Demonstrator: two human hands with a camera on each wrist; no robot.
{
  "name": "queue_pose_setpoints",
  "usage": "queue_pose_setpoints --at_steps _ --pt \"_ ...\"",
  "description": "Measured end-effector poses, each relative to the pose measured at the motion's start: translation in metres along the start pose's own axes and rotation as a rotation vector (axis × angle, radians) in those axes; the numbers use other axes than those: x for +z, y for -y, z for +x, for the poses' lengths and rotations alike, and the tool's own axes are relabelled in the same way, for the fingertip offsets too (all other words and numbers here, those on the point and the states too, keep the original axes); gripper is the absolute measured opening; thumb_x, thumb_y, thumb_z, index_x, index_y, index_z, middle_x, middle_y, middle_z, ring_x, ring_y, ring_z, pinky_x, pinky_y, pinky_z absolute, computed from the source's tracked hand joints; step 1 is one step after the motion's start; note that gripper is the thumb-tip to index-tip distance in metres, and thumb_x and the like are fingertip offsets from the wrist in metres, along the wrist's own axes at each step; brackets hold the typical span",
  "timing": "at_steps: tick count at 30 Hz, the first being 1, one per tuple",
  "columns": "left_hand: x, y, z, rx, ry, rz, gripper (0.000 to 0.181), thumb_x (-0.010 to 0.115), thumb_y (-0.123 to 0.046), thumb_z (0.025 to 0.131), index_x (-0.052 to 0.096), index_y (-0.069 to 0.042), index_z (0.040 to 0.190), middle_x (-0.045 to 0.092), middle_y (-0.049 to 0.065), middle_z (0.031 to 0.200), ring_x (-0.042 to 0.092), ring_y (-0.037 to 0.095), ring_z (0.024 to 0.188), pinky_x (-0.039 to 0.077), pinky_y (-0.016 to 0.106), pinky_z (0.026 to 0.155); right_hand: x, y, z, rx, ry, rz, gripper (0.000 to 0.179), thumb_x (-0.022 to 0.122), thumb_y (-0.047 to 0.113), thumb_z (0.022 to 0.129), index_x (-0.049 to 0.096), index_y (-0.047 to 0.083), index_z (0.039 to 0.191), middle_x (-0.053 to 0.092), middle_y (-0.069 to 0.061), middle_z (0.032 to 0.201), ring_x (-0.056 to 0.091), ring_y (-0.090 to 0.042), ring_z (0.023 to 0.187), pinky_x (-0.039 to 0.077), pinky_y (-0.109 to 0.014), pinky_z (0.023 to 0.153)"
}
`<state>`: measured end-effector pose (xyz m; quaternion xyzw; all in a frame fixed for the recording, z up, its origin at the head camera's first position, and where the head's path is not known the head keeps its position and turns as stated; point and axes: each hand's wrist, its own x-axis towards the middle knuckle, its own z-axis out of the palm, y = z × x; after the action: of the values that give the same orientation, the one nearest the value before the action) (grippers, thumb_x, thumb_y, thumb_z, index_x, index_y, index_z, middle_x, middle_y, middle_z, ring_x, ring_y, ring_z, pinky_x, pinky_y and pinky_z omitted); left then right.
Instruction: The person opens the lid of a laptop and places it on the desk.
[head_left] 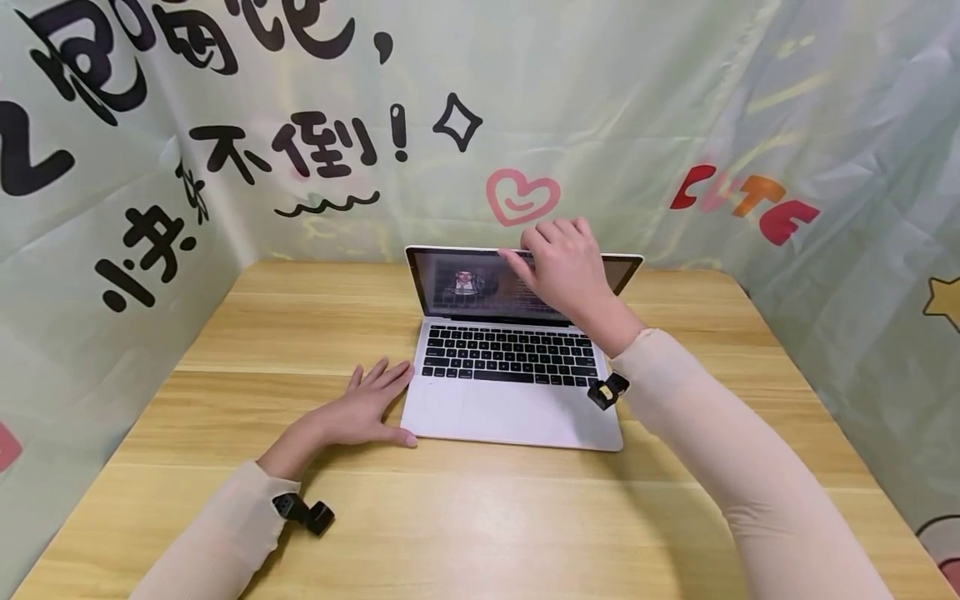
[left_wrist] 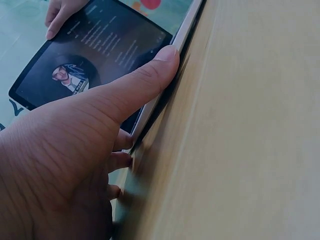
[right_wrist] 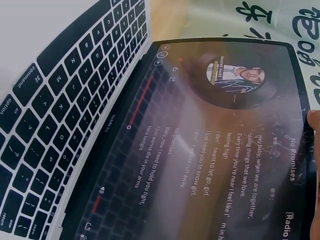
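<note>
An open laptop (head_left: pixel 513 412) lies on the wooden table, its keyboard (right_wrist: pixel 55 100) facing up and its screen (left_wrist: pixel 80 55) lit with a song page and a round portrait. At the top edge of the lid, my right hand (head_left: pixel 566 271) holds on, with the thumb on the screen side and the fingers over the rim, partly hidden behind it. My left hand (head_left: pixel 360 410) lies by the laptop's front left corner. Its fingers are spread and fairly straight, touching the left side, while the thumb reaches the front edge.
The wooden table (head_left: pixel 300 333) extends around the laptop on both sides and in front. Printed cloth (head_left: pixel 615 125) with lettering and a heart hangs behind and at both sides. Small black cameras (head_left: pixel 607 390) sit on both wrists.
</note>
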<state>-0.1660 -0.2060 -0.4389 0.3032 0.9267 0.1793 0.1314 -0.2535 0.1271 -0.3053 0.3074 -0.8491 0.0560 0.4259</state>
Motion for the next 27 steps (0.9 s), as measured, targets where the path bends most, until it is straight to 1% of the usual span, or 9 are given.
queue_pose_setpoints --at_steps 6,13,17,20,22,27 --pt "0.001 0.002 0.000 -0.015 0.006 0.001 0.116 0.060 -0.076 0.076 0.015 -0.005 0.157 0.012 0.013 0.162 -0.002 0.042 0.146 -0.006 0.068 0.108 0.000 -0.002 0.005 0.041 0.055 -0.007 0.044 0.061 0.045 0.095 0.059 0.005 0.078 0.061 -0.010 0.077 0.055 -0.031 0.073 0.037 -0.043 0.069" --pt "0.004 0.004 0.001 -0.022 0.002 0.007 0.117 0.059 -0.078 0.076 0.014 -0.008 0.157 0.010 0.010 0.163 -0.003 0.039 0.147 -0.008 0.065 0.110 0.004 -0.007 0.012 0.063 0.125 0.011 0.042 0.058 0.043 0.098 0.058 0.004 0.081 0.060 -0.010 0.082 0.052 -0.031 0.076 0.037 -0.040 0.064" --pt "0.004 0.004 0.002 -0.020 0.002 0.008 0.117 0.059 -0.078 0.076 0.013 -0.008 0.157 0.010 0.010 0.163 -0.003 0.039 0.147 -0.008 0.066 0.109 0.007 -0.012 0.016 0.070 0.133 -0.007 0.043 0.058 0.043 0.098 0.059 0.003 0.081 0.058 -0.011 0.080 0.050 -0.031 0.075 0.037 -0.041 0.064" --pt "0.003 0.004 0.001 -0.016 0.000 0.010 0.116 0.060 -0.077 0.076 0.014 -0.007 0.157 0.011 0.011 0.163 -0.003 0.040 0.147 -0.007 0.066 0.109 0.009 -0.015 0.020 0.080 0.128 -0.014 0.045 0.058 0.045 0.097 0.061 0.002 0.082 0.059 -0.011 0.079 0.050 -0.032 0.074 0.036 -0.042 0.067" --pt "0.002 0.004 0.001 -0.011 -0.003 0.010 0.116 0.060 -0.077 0.077 0.015 -0.006 0.157 0.012 0.012 0.162 -0.002 0.041 0.146 -0.007 0.067 0.109 0.010 -0.016 0.022 0.089 0.128 -0.015 0.046 0.057 0.046 0.098 0.062 0.003 0.083 0.059 -0.011 0.079 0.050 -0.032 0.074 0.036 -0.043 0.070" --pt "0.001 0.003 0.001 -0.020 0.004 0.013 0.116 0.058 -0.078 0.077 0.015 -0.006 0.157 0.012 0.012 0.163 -0.003 0.041 0.147 -0.007 0.066 0.109 0.014 -0.019 0.026 0.115 0.153 -0.014 0.047 0.055 0.048 0.098 0.062 0.004 0.085 0.060 -0.011 0.082 0.051 -0.032 0.080 0.035 -0.045 0.073"
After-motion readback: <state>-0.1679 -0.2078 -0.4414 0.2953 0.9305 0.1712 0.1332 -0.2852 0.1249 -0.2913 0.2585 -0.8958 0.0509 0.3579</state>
